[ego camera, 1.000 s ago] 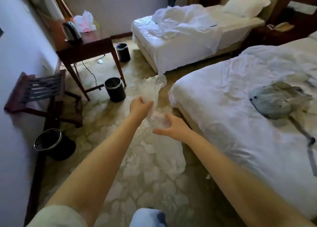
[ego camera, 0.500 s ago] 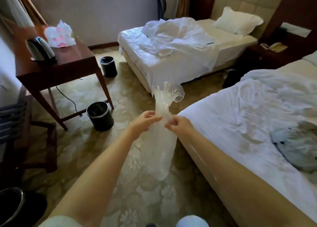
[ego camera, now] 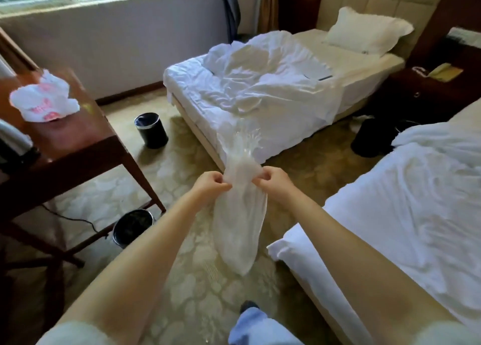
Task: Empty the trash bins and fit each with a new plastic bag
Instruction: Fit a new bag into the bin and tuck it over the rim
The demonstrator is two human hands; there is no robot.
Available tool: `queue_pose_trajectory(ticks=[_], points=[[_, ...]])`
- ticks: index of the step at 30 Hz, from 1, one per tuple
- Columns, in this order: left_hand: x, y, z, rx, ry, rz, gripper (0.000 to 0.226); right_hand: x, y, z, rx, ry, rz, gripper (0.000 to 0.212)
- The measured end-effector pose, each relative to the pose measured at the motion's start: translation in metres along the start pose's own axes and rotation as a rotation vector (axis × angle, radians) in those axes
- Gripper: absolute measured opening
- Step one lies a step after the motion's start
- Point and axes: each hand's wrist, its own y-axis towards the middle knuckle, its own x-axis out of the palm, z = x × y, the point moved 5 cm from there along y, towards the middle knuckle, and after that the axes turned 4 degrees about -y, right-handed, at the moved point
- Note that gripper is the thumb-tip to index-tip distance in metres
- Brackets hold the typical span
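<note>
- Translucent white plastic bag (ego camera: 240, 214), head view: held in mid-air above the patterned carpet (ego camera: 182, 292), gathered top fanning upward, body hanging down near the corner of the near bed (ego camera: 390, 214).
- Left hand (ego camera: 209, 186): fingers curled, pinching the bag's neck from the left.
- Right hand (ego camera: 276, 184): fingers curled, pinching the same neck from the right.
- Near black bin (ego camera: 132, 227): on the carpet, beside a leg of the wooden table (ego camera: 78, 146).
- Far black bin (ego camera: 151, 130): on the carpet between table and far bed (ego camera: 260, 84), well apart from the bag.
</note>
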Motion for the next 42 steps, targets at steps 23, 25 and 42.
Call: queue_pose_trajectory(ticks=[23, 25, 42], points=[[0.111, 0.566, 0.321, 0.348, 0.104, -0.487, 0.018, -0.299, 0.418, 0.043, 0.348, -0.006, 0.594, 0.015], [0.148, 0.59, 0.354, 0.398, 0.136, -0.559, 0.012, -0.33, 0.427, 0.065, 0.423, 0.006, 0.634, 0.02], [0.446, 0.824, 0.604, 0.562, 0.304, -0.729, 0.005, -0.649, 0.591, 0.259, 0.538, 0.165, 0.855, 0.022]])
